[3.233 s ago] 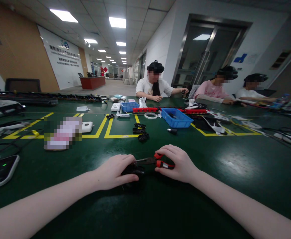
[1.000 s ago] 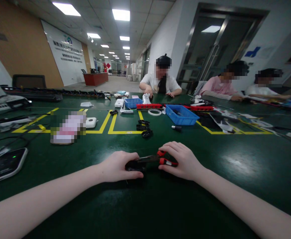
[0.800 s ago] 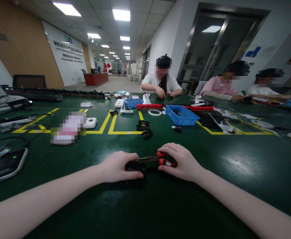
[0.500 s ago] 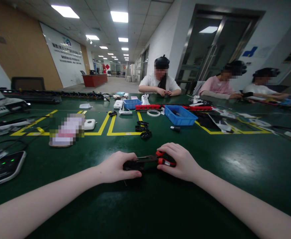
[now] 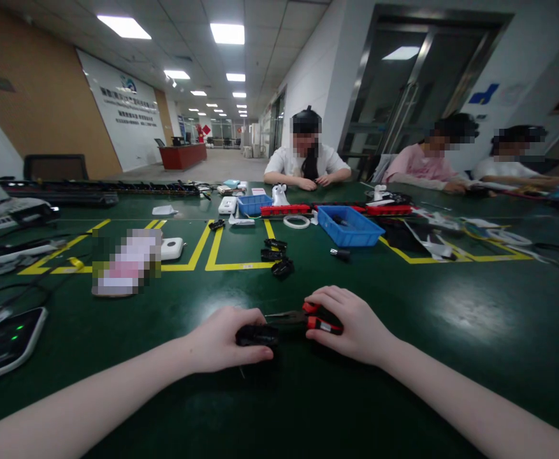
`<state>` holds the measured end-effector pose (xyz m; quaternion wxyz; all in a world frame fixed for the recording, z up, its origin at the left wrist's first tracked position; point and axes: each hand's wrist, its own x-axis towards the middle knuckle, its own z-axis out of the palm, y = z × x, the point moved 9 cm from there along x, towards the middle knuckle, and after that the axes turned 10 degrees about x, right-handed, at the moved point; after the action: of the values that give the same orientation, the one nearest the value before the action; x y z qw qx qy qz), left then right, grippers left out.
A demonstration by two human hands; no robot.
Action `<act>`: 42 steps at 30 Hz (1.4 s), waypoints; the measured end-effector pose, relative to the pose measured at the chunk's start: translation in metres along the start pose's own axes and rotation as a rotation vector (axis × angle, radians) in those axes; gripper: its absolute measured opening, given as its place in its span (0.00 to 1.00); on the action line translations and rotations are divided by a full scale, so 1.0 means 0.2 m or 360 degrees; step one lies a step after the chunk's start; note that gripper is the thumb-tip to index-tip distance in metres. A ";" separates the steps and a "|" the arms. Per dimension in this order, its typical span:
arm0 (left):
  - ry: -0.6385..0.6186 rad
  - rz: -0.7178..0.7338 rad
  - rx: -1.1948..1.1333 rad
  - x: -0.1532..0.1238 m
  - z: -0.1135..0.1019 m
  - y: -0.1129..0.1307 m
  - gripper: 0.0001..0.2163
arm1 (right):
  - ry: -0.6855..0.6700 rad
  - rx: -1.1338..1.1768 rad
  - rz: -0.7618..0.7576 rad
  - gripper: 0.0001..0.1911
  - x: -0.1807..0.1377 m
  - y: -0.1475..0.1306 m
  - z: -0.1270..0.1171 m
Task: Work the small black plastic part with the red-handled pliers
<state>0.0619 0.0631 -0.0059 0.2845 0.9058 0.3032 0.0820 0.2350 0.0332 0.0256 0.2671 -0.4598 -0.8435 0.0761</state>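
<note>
My left hand [image 5: 224, 341] is closed around a small black plastic part [image 5: 259, 336], thumb along its near side and fingers behind. A thin wire-like end pokes out below that hand. In my right hand [image 5: 358, 325] are long-nose pliers [image 5: 324, 326] with red and black handles, the handles spread a little apart. Their dark jaws point left toward the top of the black part, near my left fingertips. Whether the jaws touch or grip anything there I cannot tell.
Beyond my hands lie several similar black parts [image 5: 282, 266] and a short black cylinder [image 5: 340, 254]. Farther back stand a blue bin [image 5: 355, 234] and a white tape roll [image 5: 297, 222]. Left are a phone-like slab [image 5: 126, 264] and a device with green lights [image 5: 9, 344]. Co-workers sit across the table.
The view has tilted slightly, so the table and both hands appear lower. Both hands keep their holds; the pliers' jaws show slightly farther from the black part's body.
</note>
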 end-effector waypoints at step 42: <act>0.0047 0.0197 0.0263 -0.02 -0.01 0.04 0.15 | -0.0272 0.0009 0.0202 0.34 -0.10 0.17 -0.02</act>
<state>0.0618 0.0560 0.0016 0.1986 0.9418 0.2567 0.0875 0.2710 0.0360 0.0093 0.1902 -0.5034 -0.8321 0.1342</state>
